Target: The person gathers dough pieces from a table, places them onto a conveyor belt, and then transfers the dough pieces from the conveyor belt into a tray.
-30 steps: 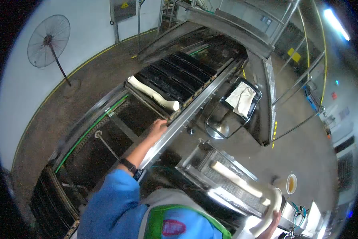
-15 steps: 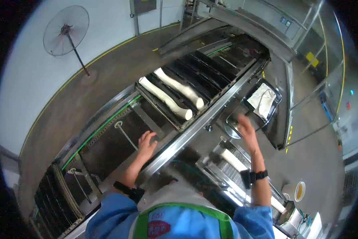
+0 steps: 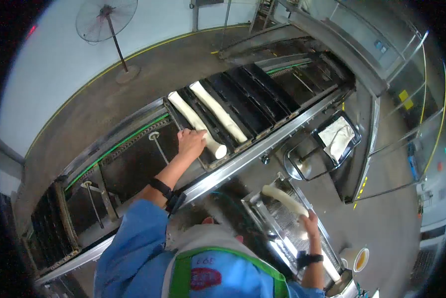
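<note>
Two long white dough logs lie side by side in black tins on the line. My left hand (image 3: 192,143) is on the nearer dough log (image 3: 183,108), its fingers curled over the side. The second dough log (image 3: 218,110) lies in the tin beyond, untouched. At the small metal mesh conveyor (image 3: 295,231), my right hand (image 3: 310,224) is closed around the near part of another dough log (image 3: 281,195), whose far end reaches past the conveyor's top end. A further dough log (image 3: 330,270) shows lower on this conveyor, partly hidden by my right forearm.
Black tins (image 3: 255,94) continue beyond the dough, and another tin set (image 3: 51,223) is at lower left. A metal rail (image 3: 252,166) edges the line. A tray with white cloth (image 3: 336,139) stands right, a bucket (image 3: 354,259) on the floor, a fan (image 3: 108,20) by the wall.
My left hand has moved from above the open frame onto the nearer dough log. My right hand has come down from near the tray and closed on a dough log at the conveyor. The view has shifted.
</note>
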### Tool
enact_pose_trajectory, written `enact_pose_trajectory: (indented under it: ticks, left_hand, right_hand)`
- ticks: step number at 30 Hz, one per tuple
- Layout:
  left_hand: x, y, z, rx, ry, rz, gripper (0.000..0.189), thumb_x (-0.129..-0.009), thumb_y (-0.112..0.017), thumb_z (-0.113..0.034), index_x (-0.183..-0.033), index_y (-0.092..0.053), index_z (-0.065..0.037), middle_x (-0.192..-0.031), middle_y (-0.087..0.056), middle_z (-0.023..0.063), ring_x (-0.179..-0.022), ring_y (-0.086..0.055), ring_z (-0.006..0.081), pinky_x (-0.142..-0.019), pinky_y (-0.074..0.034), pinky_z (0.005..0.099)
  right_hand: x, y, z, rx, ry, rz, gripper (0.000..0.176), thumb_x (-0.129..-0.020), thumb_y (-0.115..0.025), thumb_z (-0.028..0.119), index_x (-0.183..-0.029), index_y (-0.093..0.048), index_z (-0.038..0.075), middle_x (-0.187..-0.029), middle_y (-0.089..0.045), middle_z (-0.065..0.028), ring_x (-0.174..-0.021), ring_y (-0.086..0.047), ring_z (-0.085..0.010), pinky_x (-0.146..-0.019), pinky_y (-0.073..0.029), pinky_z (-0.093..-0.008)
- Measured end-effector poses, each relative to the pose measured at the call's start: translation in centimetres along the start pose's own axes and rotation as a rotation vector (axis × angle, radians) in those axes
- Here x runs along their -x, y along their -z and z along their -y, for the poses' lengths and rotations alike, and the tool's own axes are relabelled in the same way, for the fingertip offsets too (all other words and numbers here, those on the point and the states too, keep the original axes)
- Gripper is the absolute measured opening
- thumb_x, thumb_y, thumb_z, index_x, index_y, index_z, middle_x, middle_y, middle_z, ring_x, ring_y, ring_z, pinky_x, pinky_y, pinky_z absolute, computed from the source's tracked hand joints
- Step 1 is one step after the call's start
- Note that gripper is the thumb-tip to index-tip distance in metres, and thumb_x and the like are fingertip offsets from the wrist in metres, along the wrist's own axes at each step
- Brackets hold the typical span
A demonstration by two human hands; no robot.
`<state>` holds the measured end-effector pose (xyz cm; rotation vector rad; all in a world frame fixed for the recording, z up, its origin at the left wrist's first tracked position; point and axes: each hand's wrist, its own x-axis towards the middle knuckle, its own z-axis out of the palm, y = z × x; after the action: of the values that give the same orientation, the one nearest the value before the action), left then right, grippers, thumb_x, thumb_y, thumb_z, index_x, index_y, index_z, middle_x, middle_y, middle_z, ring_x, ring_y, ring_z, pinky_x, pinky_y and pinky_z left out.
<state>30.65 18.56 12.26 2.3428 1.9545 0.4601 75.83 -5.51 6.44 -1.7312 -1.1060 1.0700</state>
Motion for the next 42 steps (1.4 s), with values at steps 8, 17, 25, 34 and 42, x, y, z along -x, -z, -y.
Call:
enact_pose_trajectory:
  ticks: [8,17,25,34,42]
  left_hand:
    - [-0.3,-3.7,0.4,-0.051,0.134,0.093,0.044,-0.074,-0.047,-0.040,-0.114,-0.051,-0.022,-0.096,-0.059,0.0140,-0.111,-0.038,0.0300,-0.098,-0.008,0.0493]
    - [0.6,-3.1,2.3,0.002,0.166,-0.207,0.033,-0.061,-0.059,-0.022,-0.094,-0.059,-0.019,-0.100,-0.055,0.0061,-0.116,-0.032,0.0271,-0.097,-0.012,0.0502]
    - [1.1,-4.2,1.4,0.039,0.246,-0.435,0.022,-0.065,-0.056,-0.019,-0.086,-0.059,-0.015,-0.088,-0.052,0.0070,-0.109,-0.039,0.0260,-0.092,-0.021,0.0494]
    - [-0.4,-2.5,0.0,-0.135,0.215,-0.537,0.034,-0.066,-0.058,-0.018,-0.099,-0.054,-0.012,-0.095,-0.052,0.0101,-0.108,-0.039,0.0315,-0.091,-0.024,0.0500]
    - [-8.3,-6.0,-3.3,-0.200,0.268,-0.022,0.032,-0.071,-0.051,-0.027,-0.097,-0.056,-0.009,-0.090,-0.059,0.0181,-0.097,-0.046,0.0311,-0.090,-0.021,0.0493]
  right_hand:
    - [-4.3,-5.3,22.8,-0.231,0.234,0.079,0.031,-0.073,-0.054,0.016,-0.096,-0.047,-0.003,-0.078,-0.056,-0.0091,-0.058,-0.055,-0.0143,-0.050,-0.045,-0.0253]
    - [-10.5,-9.7,35.3,-0.212,0.559,0.197,0.033,-0.074,-0.059,0.025,-0.094,-0.047,0.002,-0.082,-0.055,-0.0076,-0.066,-0.056,-0.0139,-0.060,-0.045,-0.0259]
    - [-21.4,-7.2,22.1,0.127,0.619,-0.090,0.044,-0.078,-0.059,0.017,-0.115,-0.042,0.002,-0.114,-0.040,-0.0122,-0.091,-0.050,-0.0204,-0.074,-0.043,-0.0284]
    - [-2.2,16.8,-20.0,1.188,-0.293,-0.073,0.036,-0.072,-0.055,0.028,-0.101,-0.052,0.006,-0.103,-0.050,-0.0189,-0.094,-0.050,-0.0336,-0.078,-0.043,-0.0412]
    - [-0.8,15.6,-13.5,1.364,-0.430,-0.253,0.062,-0.052,-0.074,0.029,-0.106,-0.047,0.013,-0.100,-0.051,-0.0103,-0.094,-0.048,-0.0316,-0.076,-0.039,-0.0479]
